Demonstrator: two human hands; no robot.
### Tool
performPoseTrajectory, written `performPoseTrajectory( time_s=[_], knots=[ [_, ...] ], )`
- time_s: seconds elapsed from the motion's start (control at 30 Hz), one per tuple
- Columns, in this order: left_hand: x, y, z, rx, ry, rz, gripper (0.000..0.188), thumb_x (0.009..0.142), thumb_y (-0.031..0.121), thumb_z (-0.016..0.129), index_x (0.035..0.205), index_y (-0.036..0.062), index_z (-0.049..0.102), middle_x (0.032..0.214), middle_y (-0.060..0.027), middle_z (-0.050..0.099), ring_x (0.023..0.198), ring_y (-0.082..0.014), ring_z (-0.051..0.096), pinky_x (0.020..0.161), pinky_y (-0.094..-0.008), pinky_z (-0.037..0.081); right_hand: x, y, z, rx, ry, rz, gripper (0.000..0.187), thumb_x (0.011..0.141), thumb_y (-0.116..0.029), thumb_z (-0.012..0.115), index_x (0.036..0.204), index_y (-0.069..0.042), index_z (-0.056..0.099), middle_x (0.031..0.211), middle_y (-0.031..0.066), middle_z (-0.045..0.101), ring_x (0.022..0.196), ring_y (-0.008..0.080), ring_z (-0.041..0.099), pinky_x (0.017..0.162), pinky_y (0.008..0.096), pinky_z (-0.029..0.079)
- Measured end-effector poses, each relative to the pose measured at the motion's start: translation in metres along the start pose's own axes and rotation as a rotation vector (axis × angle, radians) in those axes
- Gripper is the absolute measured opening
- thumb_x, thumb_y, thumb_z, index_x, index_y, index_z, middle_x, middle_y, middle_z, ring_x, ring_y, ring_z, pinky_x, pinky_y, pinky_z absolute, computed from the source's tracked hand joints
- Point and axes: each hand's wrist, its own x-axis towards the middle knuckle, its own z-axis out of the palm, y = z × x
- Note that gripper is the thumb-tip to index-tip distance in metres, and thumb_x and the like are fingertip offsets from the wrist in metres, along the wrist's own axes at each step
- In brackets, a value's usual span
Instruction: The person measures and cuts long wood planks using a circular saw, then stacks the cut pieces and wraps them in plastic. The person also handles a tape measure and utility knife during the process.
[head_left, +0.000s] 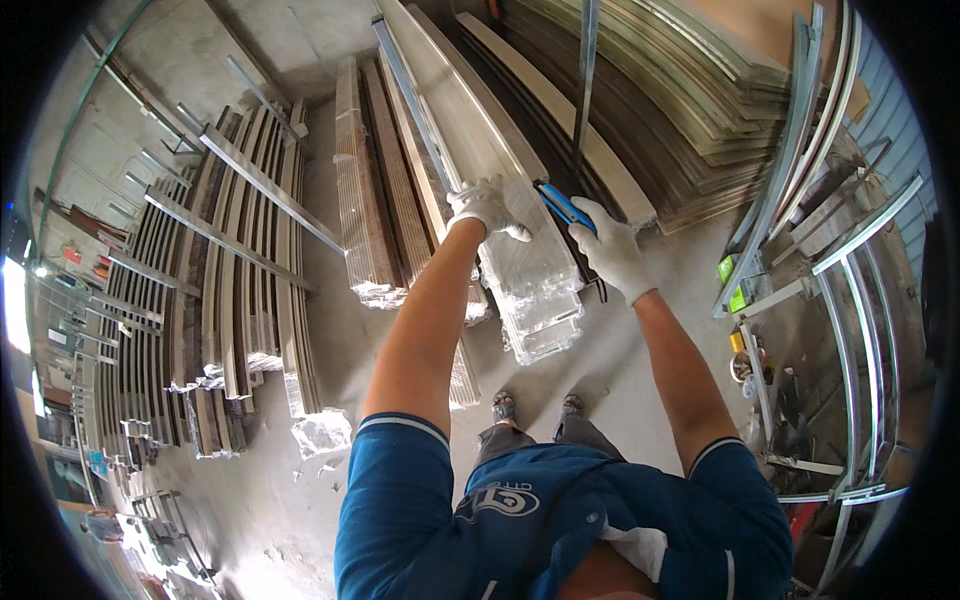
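Observation:
A long stack of pale panels wrapped in clear plastic (530, 290) stretches away in front of me. My left hand (488, 210), in a whitish glove, lies on top of it with thumb and fingers apart. My right hand (615, 250), gloved the same way, is closed around a blue utility knife (566, 206). The knife's front end points up and left, close to the stack's right edge. Whether its blade touches the plastic I cannot tell.
Brown and cream boards (372, 190) lie left of the stack. Beyond them, long profiles rest on a metal rack (235, 235) with jutting arms. Upright steel posts (586, 70) stand among dark boards (690, 170) at right. Crumpled plastic (322, 435) lies on the concrete floor.

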Motion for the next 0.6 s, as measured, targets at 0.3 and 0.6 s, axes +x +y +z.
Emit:
performPoseTrajectory(
  time_s=[0.3, 0.6],
  knots=[
    [0.021, -0.021, 0.002, -0.084, -0.118, 0.036, 0.094, 0.048, 0.053, 0.093, 0.126, 0.0089, 0.064, 0.126, -0.0145, 0.065, 0.126, -0.0384, 0.054, 0.103, -0.0512, 0.043, 0.047, -0.020, 0.026, -0.278, 0.005, -0.077, 0.043, 0.095, -0.032, 0.058, 0.133, -0.012, 0.054, 0.097, 0.0251, 0.070, 0.092, 0.0442, 0.067, 0.083, 0.0542, 0.051],
    [0.026, -0.035, 0.020, -0.160, 0.011, 0.149, 0.101, 0.050, 0.053, 0.093, 0.134, 0.0100, 0.058, 0.128, -0.0131, 0.065, 0.128, -0.0346, 0.052, 0.108, -0.0438, 0.040, 0.042, -0.022, 0.050, -0.003, 0.227, -0.038, 0.036, 0.095, -0.033, 0.061, 0.122, -0.008, 0.056, 0.091, 0.0225, 0.070, 0.084, 0.0406, 0.069, 0.073, 0.0522, 0.053]
  ],
)
